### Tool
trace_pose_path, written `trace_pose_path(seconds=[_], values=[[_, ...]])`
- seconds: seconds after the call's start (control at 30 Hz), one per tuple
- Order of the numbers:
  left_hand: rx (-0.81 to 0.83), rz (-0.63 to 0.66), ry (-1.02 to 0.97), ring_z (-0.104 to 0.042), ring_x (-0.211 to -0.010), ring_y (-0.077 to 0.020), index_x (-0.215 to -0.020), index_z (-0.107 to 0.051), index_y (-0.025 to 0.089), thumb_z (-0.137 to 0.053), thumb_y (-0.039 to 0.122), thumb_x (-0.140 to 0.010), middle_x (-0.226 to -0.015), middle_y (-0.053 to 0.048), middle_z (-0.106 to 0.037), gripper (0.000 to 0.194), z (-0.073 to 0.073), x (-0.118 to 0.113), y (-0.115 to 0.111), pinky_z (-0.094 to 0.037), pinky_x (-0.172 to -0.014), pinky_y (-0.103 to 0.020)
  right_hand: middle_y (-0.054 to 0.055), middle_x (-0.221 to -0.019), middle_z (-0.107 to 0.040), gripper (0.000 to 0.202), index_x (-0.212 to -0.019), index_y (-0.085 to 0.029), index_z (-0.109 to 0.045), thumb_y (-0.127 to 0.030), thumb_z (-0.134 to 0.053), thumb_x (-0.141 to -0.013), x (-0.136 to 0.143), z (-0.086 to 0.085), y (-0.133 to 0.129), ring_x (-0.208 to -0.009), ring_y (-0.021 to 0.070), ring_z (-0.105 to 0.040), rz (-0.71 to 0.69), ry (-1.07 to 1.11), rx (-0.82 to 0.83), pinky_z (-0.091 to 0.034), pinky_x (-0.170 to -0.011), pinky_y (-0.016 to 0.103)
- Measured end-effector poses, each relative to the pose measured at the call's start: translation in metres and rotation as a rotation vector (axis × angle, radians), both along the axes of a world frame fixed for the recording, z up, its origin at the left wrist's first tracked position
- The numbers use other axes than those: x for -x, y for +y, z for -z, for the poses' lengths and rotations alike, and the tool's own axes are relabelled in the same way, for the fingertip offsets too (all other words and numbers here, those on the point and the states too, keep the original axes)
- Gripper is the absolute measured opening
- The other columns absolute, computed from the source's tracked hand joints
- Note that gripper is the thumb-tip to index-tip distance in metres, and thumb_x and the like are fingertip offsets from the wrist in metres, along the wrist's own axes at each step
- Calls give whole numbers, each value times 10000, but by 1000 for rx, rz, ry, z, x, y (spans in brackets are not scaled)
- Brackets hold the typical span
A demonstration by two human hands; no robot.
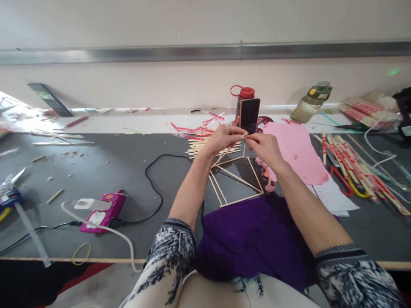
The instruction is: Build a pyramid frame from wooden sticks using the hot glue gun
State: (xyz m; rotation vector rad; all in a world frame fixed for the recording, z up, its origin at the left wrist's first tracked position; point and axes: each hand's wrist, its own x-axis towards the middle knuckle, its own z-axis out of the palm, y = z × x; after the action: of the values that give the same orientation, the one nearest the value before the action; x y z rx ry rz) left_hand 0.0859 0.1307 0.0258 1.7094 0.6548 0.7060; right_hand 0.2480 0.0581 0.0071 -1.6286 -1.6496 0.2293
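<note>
A frame of thin wooden sticks [240, 199] lies on the grey table, with some sticks rising at its far side. My left hand [226, 137] pinches the stick ends at the raised tip of this frame. From the right, my right hand [263, 146] pinches at the same tip, its fingertips close to those of the left. Just behind the hands stands a phone [249, 114], propped against a red-capped bottle [247, 92]. Loose sticks [197, 147] are piled beyond my left forearm. A pink glue gun [270, 182] lies partly hidden beside the frame.
Purple cloth [237, 231] covers the near edge. Pink sheet [297, 149], wrapped sticks [353, 167] and scissors [342, 182] lie right. A green bottle [310, 102] stands behind. Leftward are a magenta power strip [102, 213], black cable [146, 171] and white cable [118, 235].
</note>
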Motion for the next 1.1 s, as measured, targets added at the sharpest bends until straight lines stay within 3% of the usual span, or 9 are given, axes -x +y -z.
trace_pose_path(seconds=[0.1, 0.2, 0.3, 0.4, 0.53, 0.67, 0.8, 0.93, 1.1], values=[[-2, 7, 2, -404, -457, -36, -941, -733, 110, -667, 302, -701, -591, 13, -573, 315, 3, 0, 2, -284, -434, -183, 7, -767, -725, 217, -905, -217, -748, -282, -571, -796, -16, -4, -14, -711, 166, -650, 39, 55, -11, -449, -664, 272], [-8, -7, -5, -405, -453, -33, -966, -728, 103, -667, 294, -701, -624, 3, -591, 333, 5, 0, 3, -282, -426, -183, 3, -748, -720, 205, -842, -220, -731, -302, -546, -808, -42, -3, -48, -672, 167, -657, 133, 18, 86, -446, -653, 285], [-9, -4, -19, -405, -445, -33, -961, -728, 90, -666, 285, -703, -608, 4, -575, 329, 6, 0, 5, -281, -417, -182, 16, -687, -713, 220, -807, -237, -721, -376, -550, -815, -58, 9, -93, -684, 203, -668, 270, -155, 242, -426, -640, 306], [1, 0, -17, -410, -447, -34, -941, -731, 85, -682, 282, -691, -600, 3, -576, 322, 4, 0, 5, -302, -420, -179, 62, -698, -720, 356, -810, -239, -717, -512, -492, -847, -56, 28, -122, -701, 243, -672, 304, -244, 403, -404, -585, 316], [6, -26, -6, -404, -447, -28, -945, -729, 87, -690, 286, -685, -601, 6, -580, 329, 1, -1, 3, -303, -419, -170, 114, -739, -724, 513, -679, -226, -679, -652, -432, -820, -36, 45, -121, -746, 284, -678, 342, -323, 581, -379, -570, 324], [-4, -21, 6, -405, -454, -28, -954, -725, 84, -677, 290, -692, -611, 6, -583, 337, 0, 0, 2, -311, -428, -171, 115, -713, -711, 465, -673, -213, -661, -631, -486, -775, -29, 48, -106, -773, 299, -669, 428, -322, 692, -366, -583, 323], [-30, -8, 17, -406, -455, -30, -969, -724, 88, -658, 311, -713, -621, 4, -586, 346, 1, 1, 2, -300, -425, -175, 67, -678, -696, 346, -668, -209, -646, -512, -520, -777, -39, 52, -110, -765, 246, -650, 433, -94, 654, -385, -630, 298], [-41, -9, 12, -412, -453, -32, -983, -722, 91, -652, 313, -719, -623, 5, -582, 352, 3, 1, 4, -299, -419, -175, 30, -604, -623, 324, -638, -196, -620, -506, -595, -731, -48, 55, -120, -644, 202, -579, 545, 157, 430, -372, -589, 290], [-38, -1, 3, -415, -454, -29, -960, -725, 89, -663, 293, -721, -621, 9, -568, 320, 3, 1, 5, -308, -418, -171, -41, -571, -524, 293, -716, -179, -602, -433, -721, -633, -47, 49, -121, -481, 99, -443, 417, 979, 66, -369, -464, 240]])
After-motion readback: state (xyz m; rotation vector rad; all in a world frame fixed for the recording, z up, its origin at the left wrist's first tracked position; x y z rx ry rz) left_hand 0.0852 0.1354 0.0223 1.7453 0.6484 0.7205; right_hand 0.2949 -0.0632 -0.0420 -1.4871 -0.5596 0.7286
